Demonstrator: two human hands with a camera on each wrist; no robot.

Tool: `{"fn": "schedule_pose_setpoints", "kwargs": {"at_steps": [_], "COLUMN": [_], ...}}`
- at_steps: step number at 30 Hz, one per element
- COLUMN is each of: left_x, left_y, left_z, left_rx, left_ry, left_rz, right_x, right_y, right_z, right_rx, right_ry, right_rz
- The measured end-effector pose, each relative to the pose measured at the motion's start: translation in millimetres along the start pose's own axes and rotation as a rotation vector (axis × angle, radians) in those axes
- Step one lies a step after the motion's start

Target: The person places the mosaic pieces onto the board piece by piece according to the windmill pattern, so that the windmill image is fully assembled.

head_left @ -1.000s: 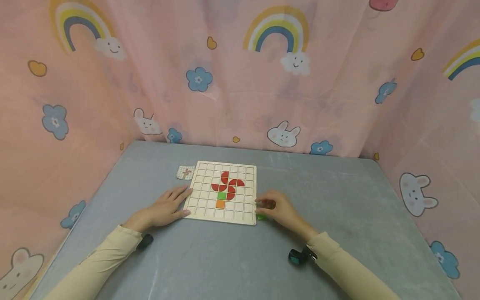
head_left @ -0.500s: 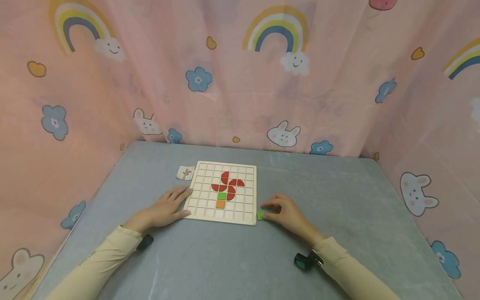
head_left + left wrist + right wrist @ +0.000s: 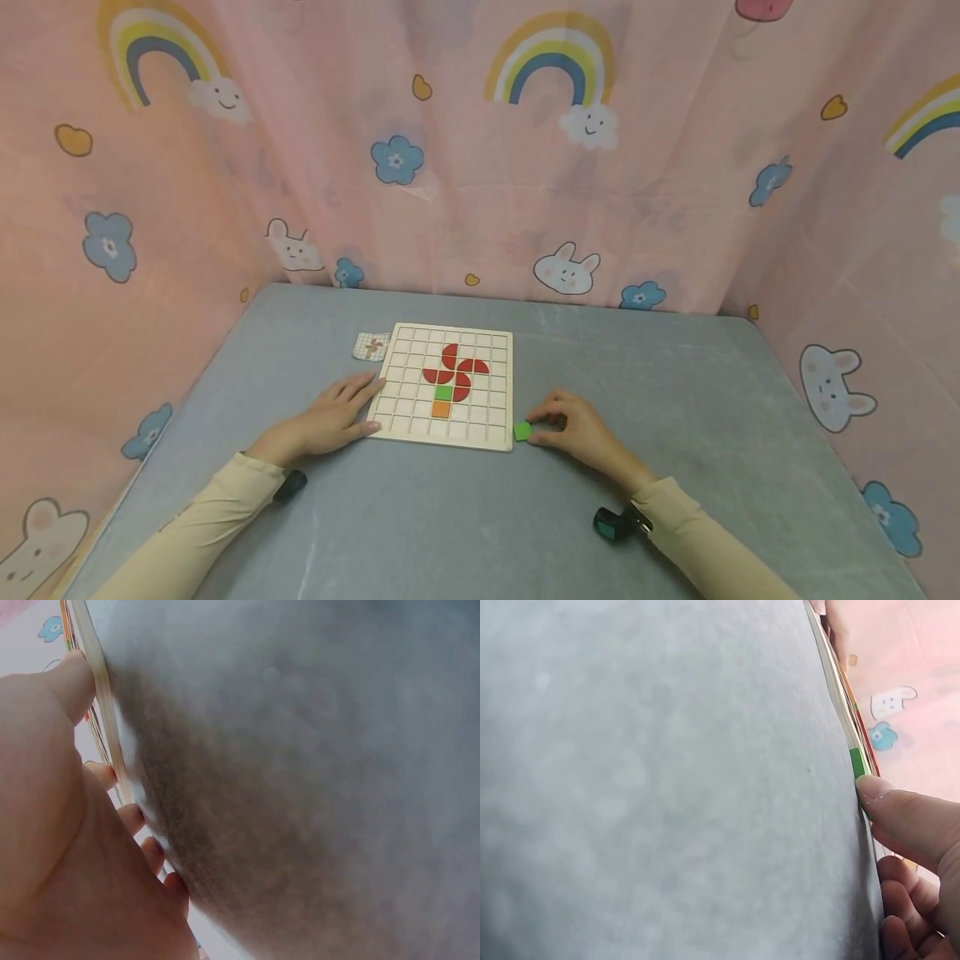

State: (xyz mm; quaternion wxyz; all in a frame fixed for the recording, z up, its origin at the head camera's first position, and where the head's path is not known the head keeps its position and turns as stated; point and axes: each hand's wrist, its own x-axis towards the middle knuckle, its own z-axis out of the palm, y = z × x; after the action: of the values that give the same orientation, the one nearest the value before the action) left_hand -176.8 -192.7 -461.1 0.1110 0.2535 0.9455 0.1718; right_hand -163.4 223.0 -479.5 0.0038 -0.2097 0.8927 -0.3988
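Observation:
A pale wooden grid board [image 3: 480,425] lies on the table. On it, red quarter-round tiles [image 3: 461,386] form a pinwheel, with a green square tile [image 3: 444,392] and an orange square tile [image 3: 441,409] below. My left hand [image 3: 330,417] rests with straight fingers at the board's left edge, thumb and fingertips on its rim. Just off the board's lower right edge is another green square tile [image 3: 522,431]. My right hand [image 3: 573,429] holds that tile's right side between thumb and index finger; in the right wrist view the thumb [image 3: 904,814] meets its end.
A small pattern card [image 3: 371,346] showing a pinwheel lies at the board's upper left. Grey tabletop [image 3: 420,517] surrounds the board. A pink printed curtain [image 3: 465,208] hangs behind and at both sides.
My right hand has drawn back to the right from the board's edge, so more of the loose green tile shows. My left hand and the board have stayed put.

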Motion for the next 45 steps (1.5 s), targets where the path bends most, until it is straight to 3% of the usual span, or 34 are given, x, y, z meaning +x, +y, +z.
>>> {"fn": "schedule_pose_setpoints", "kwargs": {"at_steps": [12,18,30,45], "left_x": [0.5,2.2,-0.3,0.4], "left_y": [-2.7,-8.8,0.6,-1.3], "left_z": [2.5,7.0,-0.7,1.6], "left_rx": [-0.028,-0.012,-0.004,0.010], "left_ry": [0.023,0.011,-0.004,0.003], "left_rz": [0.037,0.018,0.005,0.009], "right_x": [-1.0,-1.0,-2.4,-2.8], "right_y": [3.5,2.0,1.8,4.2], "right_z": [0.1,-0.1,-1.3,0.3], "right_rx": [0.008,0.013,0.003,0.000], "right_ry": [-0.004,-0.005,-0.008,0.007], "right_rz": [0.000,0.005,-0.014,-0.019]}}
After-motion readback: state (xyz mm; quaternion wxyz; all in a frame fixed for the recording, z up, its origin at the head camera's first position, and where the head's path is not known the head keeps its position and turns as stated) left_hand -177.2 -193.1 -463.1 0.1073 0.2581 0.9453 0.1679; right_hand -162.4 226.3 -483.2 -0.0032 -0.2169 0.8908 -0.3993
